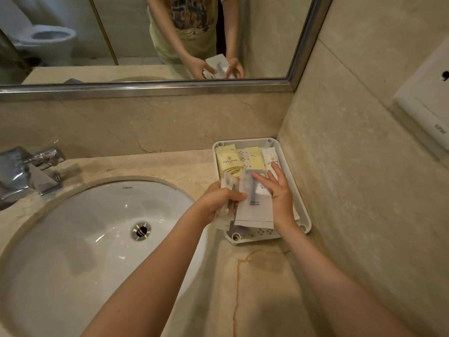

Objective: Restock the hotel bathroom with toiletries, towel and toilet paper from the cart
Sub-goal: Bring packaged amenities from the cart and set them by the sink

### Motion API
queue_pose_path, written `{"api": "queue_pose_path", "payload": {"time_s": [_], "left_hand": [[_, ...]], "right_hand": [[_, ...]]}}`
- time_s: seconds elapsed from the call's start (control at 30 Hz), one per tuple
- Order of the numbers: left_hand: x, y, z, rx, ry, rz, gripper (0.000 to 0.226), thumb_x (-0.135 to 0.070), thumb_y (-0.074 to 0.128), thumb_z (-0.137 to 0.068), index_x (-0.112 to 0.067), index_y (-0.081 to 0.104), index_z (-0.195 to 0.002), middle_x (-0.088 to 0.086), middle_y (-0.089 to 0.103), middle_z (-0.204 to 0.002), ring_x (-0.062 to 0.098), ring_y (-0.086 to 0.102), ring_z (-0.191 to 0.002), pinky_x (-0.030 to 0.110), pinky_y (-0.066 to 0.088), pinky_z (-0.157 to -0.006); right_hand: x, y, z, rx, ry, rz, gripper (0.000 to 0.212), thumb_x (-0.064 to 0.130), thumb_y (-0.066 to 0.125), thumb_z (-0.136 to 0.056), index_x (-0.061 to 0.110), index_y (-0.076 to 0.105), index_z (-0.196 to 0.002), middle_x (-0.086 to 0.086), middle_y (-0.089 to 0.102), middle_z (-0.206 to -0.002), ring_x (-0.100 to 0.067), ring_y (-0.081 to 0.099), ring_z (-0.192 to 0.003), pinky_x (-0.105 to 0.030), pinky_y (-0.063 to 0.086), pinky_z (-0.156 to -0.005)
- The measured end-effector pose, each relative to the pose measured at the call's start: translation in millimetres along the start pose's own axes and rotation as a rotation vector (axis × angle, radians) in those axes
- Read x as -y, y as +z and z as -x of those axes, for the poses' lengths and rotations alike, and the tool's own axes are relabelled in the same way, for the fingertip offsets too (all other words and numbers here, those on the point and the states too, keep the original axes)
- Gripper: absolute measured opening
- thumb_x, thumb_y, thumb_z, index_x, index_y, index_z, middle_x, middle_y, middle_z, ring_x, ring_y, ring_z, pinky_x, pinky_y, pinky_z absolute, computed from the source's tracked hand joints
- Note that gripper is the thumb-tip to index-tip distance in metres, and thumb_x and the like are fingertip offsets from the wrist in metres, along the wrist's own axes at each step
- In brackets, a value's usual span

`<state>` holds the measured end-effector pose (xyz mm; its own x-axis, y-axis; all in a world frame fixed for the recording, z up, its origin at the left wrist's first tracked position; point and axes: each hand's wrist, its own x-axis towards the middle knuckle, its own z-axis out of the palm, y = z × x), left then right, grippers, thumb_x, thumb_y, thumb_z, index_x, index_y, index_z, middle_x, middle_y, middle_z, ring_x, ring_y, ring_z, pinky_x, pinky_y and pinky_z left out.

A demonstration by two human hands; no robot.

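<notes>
A white plastic tray [297, 190] sits on the marble counter in the corner right of the sink. At its far end lie a pale yellow packet [227, 161], a narrower yellow sachet [255, 159] and a white sachet [269, 155]. My left hand [218, 200] grips a bundle of clear-wrapped toiletry packets [228, 183] at the tray's left edge, thumb on a grey-white packet [252, 207]. My right hand [279, 188] lies on that grey-white packet over the tray with fingers spread and straight.
A white basin [85, 239] with a metal drain fills the counter's left side, and a chrome tap [29, 171] stands behind it. A framed mirror [170, 86] runs along the back wall. A white wall dispenser [427, 100] hangs on the right wall.
</notes>
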<state>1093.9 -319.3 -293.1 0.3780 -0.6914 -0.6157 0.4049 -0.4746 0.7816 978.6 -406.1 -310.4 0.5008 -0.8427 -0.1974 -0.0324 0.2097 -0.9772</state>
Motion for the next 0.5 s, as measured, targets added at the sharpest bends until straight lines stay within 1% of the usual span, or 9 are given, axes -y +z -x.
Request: {"api": "queue_pose_path", "payload": {"time_s": [0.07, 0.1, 0.17, 0.23, 0.3, 0.33, 0.4, 0.43, 0.5], "left_hand": [[2.3, 2.4, -4.5, -0.061, 0.042, 0.014, 0.025, -0.001, 0.067, -0.080, -0.016, 0.057, -0.097, 0.006, 0.066, -0.097, 0.019, 0.063, -0.083, 0.025, 0.055, -0.058], [2.8, 4.5, -7.1, -0.097, 0.061, 0.016, 0.027, 0.001, 0.067, -0.079, -0.016, 0.058, -0.099, 0.007, 0.066, -0.101, 0.021, 0.062, -0.087, 0.028, 0.054, -0.063], [4.4, 8.6, -11.1, -0.137, 0.123, -0.018, 0.027, 0.003, 0.066, -0.079, -0.017, 0.058, -0.095, 0.006, 0.064, -0.101, 0.022, 0.061, -0.087, 0.032, 0.054, -0.071], [6.5, 14.2, -13.8, -0.140, 0.179, -0.107, 0.029, 0.002, 0.066, -0.079, -0.018, 0.058, -0.100, 0.004, 0.062, -0.101, 0.022, 0.059, -0.091, 0.036, 0.054, -0.078], [10.5, 18.1, -18.1, -0.160, 0.205, -0.178, 0.041, -0.002, 0.065, -0.081, -0.017, 0.055, -0.118, 0.004, 0.059, -0.110, 0.023, 0.056, -0.097, 0.034, 0.052, -0.079], [12.7, 17.9, -20.7, -0.180, 0.202, -0.169, 0.047, -0.004, 0.064, -0.083, -0.017, 0.050, -0.125, 0.004, 0.058, -0.114, 0.023, 0.056, -0.098, 0.032, 0.052, -0.076], [14.7, 12.9, -23.3, -0.217, 0.166, -0.066, 0.051, -0.005, 0.060, -0.086, -0.016, 0.041, -0.133, 0.004, 0.059, -0.113, 0.022, 0.059, -0.095, 0.030, 0.054, -0.074], [15.1, 8.8, -23.9, -0.225, 0.140, -0.002, 0.052, -0.003, 0.058, -0.087, -0.014, 0.039, -0.134, 0.001, 0.060, -0.106, 0.021, 0.060, -0.094, 0.033, 0.054, -0.078], [16.6, -0.5, -26.1, -0.221, 0.101, 0.056, 0.058, 0.006, 0.055, -0.085, -0.014, 0.035, -0.135, -0.004, 0.061, -0.093, 0.019, 0.060, -0.098, 0.039, 0.053, -0.086]], "right_hand": [[-4.0, -4.9, -1.3, -0.013, 0.025, 0.154, 0.056, -0.001, 0.055, -0.091, 0.025, 0.043, -0.139, -0.001, 0.034, -0.149, -0.010, 0.044, -0.126, -0.011, 0.044, -0.089], [-4.1, -8.6, -4.3, -0.021, 0.120, 0.072, 0.055, 0.001, 0.050, -0.094, 0.026, 0.040, -0.141, -0.004, 0.040, -0.145, -0.014, 0.053, -0.116, -0.014, 0.050, -0.080], [1.8, -14.4, -6.4, 0.050, 0.347, -0.102, 0.048, 0.006, 0.044, -0.098, 0.019, 0.034, -0.143, -0.014, 0.051, -0.134, -0.018, 0.062, -0.092, -0.023, 0.059, -0.063], [2.4, -19.5, -9.4, 0.147, 0.475, -0.081, 0.050, 0.004, 0.049, -0.095, 0.011, 0.033, -0.141, -0.017, 0.056, -0.124, -0.023, 0.063, -0.094, -0.034, 0.059, -0.073], [-3.8, -21.3, -14.5, 0.114, 0.409, 0.194, 0.057, -0.003, 0.056, -0.088, 0.013, 0.036, -0.139, -0.015, 0.059, -0.118, -0.026, 0.062, -0.100, -0.042, 0.056, -0.083], [-4.4, -21.6, -16.8, 0.052, 0.361, 0.320, 0.057, -0.004, 0.057, -0.087, 0.016, 0.039, -0.137, -0.013, 0.060, -0.117, -0.025, 0.061, -0.100, -0.041, 0.056, -0.080], [-6.8, -21.7, -22.6, -0.020, 0.290, 0.480, 0.054, -0.005, 0.057, -0.086, 0.018, 0.043, -0.133, -0.009, 0.060, -0.115, -0.021, 0.059, -0.094, -0.028, 0.052, -0.065], [-9.1, -21.0, -25.5, -0.016, 0.264, 0.540, 0.052, -0.005, 0.056, -0.086, 0.018, 0.044, -0.132, -0.008, 0.060, -0.113, -0.018, 0.057, -0.091, -0.022, 0.047, -0.058], [-17.3, -17.8, -29.3, 0.004, 0.230, 0.623, 0.050, -0.005, 0.057, -0.085, 0.017, 0.048, -0.129, -0.006, 0.060, -0.105, -0.017, 0.055, -0.088, -0.019, 0.041, -0.055]]}}
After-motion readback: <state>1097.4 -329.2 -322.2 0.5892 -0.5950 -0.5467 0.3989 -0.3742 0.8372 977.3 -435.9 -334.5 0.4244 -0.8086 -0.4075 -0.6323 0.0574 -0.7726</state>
